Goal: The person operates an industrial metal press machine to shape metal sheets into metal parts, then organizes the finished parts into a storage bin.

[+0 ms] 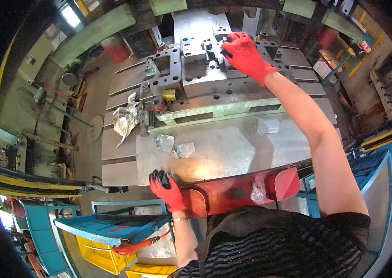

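Note:
My right hand (242, 50), in a red glove with black fingertips, reaches far forward over a steel die (205, 72) with holes and raised blocks. Its fingers are curled down on the die's upper right part, and what lies under them is hidden. A flat block with holes (193, 47) stands just left of that hand. My left hand (165, 189), gloved alike, is at the front edge of the metal bed plate (223, 157), its fingers apart and slightly bent, with no held thing visible. Two small clear pieces (165, 142) lie on the plate beyond it.
A crumpled rag (126, 119) lies left of the die, and another clear piece (267, 126) lies before it. A red bracket (233, 190) borders the front. Below are a blue tray stand (108, 227), an orange air gun (128, 249) and yellow bins (96, 254).

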The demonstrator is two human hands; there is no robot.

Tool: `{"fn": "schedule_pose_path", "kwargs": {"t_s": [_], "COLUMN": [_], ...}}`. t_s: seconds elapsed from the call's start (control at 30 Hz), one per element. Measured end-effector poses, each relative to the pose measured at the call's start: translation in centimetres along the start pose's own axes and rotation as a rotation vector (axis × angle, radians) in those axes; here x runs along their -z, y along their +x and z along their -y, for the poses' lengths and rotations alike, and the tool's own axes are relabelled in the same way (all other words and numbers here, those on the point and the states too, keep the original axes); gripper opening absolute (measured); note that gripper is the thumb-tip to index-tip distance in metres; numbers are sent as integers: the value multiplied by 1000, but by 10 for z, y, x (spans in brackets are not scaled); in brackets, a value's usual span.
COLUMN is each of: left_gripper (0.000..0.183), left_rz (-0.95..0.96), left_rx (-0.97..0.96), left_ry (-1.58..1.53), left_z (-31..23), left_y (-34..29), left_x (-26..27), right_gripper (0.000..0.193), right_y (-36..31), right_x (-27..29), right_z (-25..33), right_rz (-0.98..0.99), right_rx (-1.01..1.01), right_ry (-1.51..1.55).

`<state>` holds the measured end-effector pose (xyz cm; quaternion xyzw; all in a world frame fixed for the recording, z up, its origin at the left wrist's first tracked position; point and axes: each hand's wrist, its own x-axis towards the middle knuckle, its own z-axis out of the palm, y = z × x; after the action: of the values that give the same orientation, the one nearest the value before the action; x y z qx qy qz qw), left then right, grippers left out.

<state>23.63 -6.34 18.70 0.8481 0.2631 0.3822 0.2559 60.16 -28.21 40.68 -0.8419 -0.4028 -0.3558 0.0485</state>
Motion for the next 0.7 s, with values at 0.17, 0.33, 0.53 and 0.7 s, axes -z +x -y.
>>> {"fn": "schedule_pose_path", "kwargs": {"t_s": [0.17,0.33,0.53,0.7], "left_gripper": [32,31,30,30], "left_rz": [-86,-85,-71,-66], "left_rx": [134,170,101,98], "left_ry": [39,46,-35,-66], "left_z": [23,37,19,16], "left_y": [-20,-21,-9,-8], "left_x": [33,37,23,22], "right_gripper": [10,10,9,12], "right_y": [32,47,52,50], "right_x": [-54,-55,-56,-59], "right_z": [-13,-8,-10,-19], "right_rz": [126,251,385,404], "right_rx": [82,176,238,321], "right_ry": [-222,-336,-439,-235]}}
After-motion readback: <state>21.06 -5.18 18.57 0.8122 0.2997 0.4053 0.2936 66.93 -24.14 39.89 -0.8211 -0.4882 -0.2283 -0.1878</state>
